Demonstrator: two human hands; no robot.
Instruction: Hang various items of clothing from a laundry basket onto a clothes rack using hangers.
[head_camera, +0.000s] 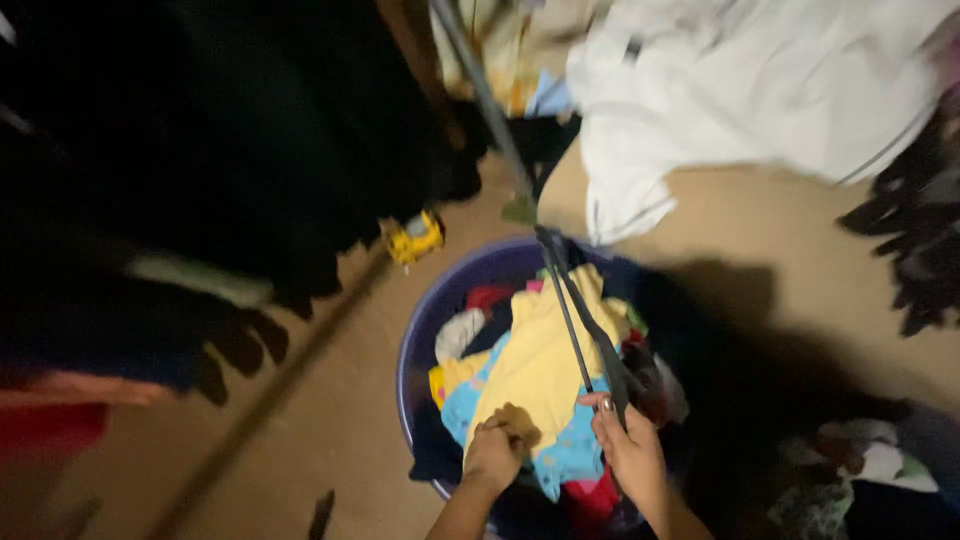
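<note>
Two bare hands work at the near rim of a round purple plastic laundry tub (425, 330) on the tan floor (760, 230). Left hand (497, 450) is curled shut, pinching a fold of the pale yellow cloth garment (540, 360) lying on top of the heap. Right hand (630, 450) is closed around the lower end of a dark thin metal rod (575, 310), fingers wrapped, thumb side up. Rod runs up and away over the tub to the top edge of view, touching the yellow garment along the way.

Tub is packed: light blue printed cloth (575, 450) under the yellow one, red and white bits at the edges. Open floor lies right of the tub, shadowed; a narrower strip on the left. Black hanging clothes (200, 130) crowd the left side, a white cloth bundle (760, 90) sits upper right. Small yellow toy vehicle (415, 238) sits on the floor just beyond the tub's far rim. Frame is blurred; no readable packaging.
</note>
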